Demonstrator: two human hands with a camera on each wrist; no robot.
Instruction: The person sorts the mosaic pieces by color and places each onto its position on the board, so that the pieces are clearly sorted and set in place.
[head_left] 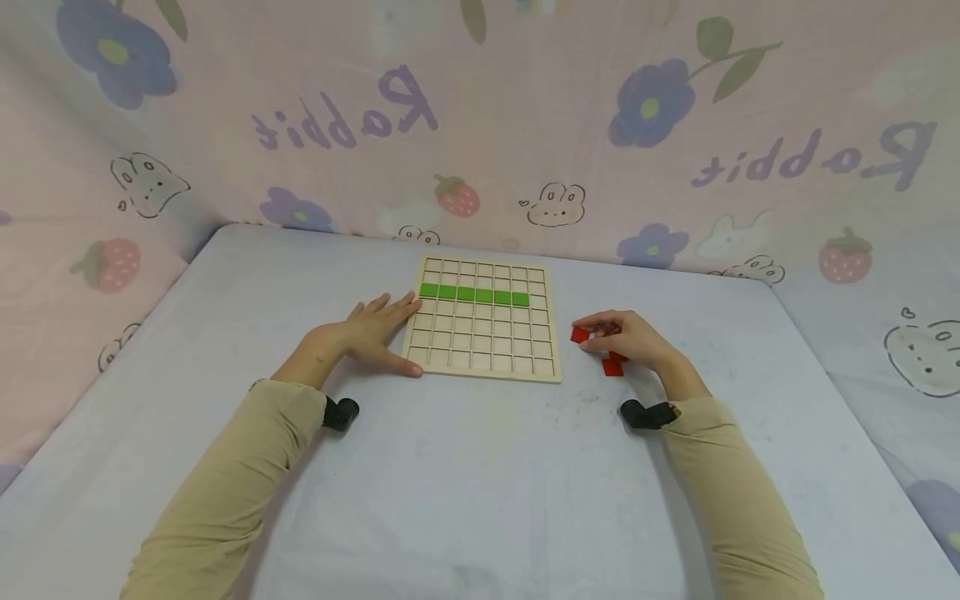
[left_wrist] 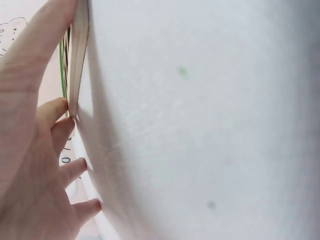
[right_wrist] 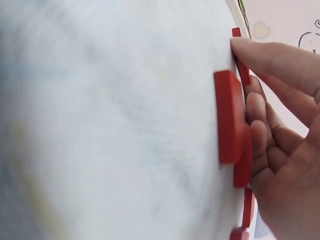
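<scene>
pale table (head_left: 480, 500) under rabbit-print cloth backdrop (head_left: 525, 125); square wooden grid board (head_left: 483, 346), green tile row (head_left: 474, 294) running left-right, left hand (head_left: 371, 333) flat; right hand (head_left: 633, 337) pinches red square tiles (head_left: 579, 335).

Pale wooden grid board (head_left: 483, 350) showing a row of bright green tiles (head_left: 474, 294), red tiles (head_left: 579, 335) lying beside it, desk (head_left: 465, 483) wearing a pale bluish-white cover, pink backdrop cloth (head_left: 525, 125) displaying purple flowers, strawberries, rabbit outlines and purple lettering, tan sleeves (head_left: 225, 492) covering both arms
</scene>
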